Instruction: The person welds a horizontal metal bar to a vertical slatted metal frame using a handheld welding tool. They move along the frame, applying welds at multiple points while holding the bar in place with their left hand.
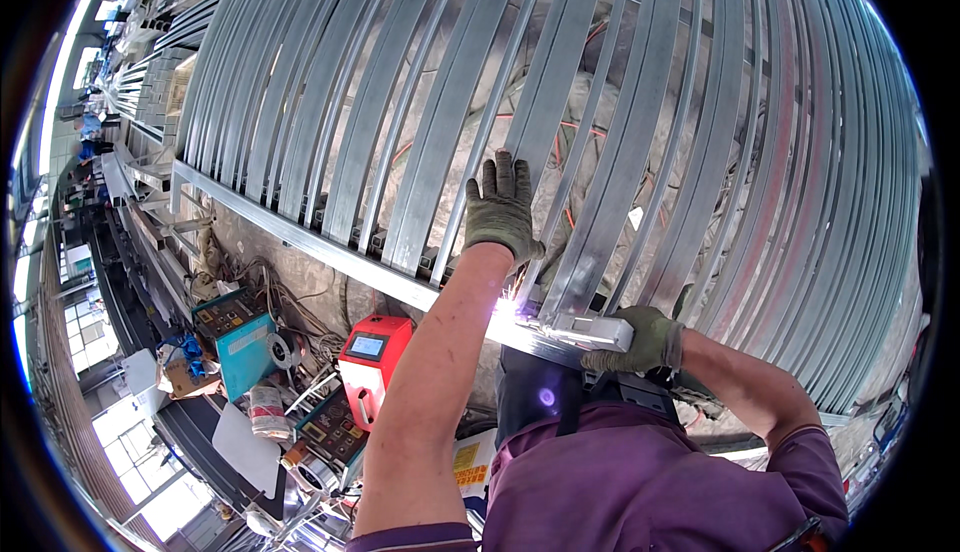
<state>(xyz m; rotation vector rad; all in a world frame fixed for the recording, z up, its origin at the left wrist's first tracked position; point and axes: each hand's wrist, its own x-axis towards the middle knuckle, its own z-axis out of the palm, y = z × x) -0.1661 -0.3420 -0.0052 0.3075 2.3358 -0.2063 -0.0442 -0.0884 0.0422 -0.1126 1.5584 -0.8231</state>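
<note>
My left hand (501, 214), in a dirty olive work glove, lies flat with fingers spread across the grey metal bars (450, 142). In my gloved right hand (645, 340) is a silver, boxy welding gun (590, 332), its body pointing left along the near edge of the frame. A bright white welding flare (508, 310) with sparks burns at the gun's left end, just below my left wrist. The glare hides the gun's tip and the joint there. Beneath the bar ends runs a long silver rail (330, 252).
A red machine with a small screen (375, 362) stands left of my left forearm. Beyond it are a teal machine (237, 344), loose cables (285, 287) and a wire spool (285, 350). More bars (840, 202) lie closely packed at the right.
</note>
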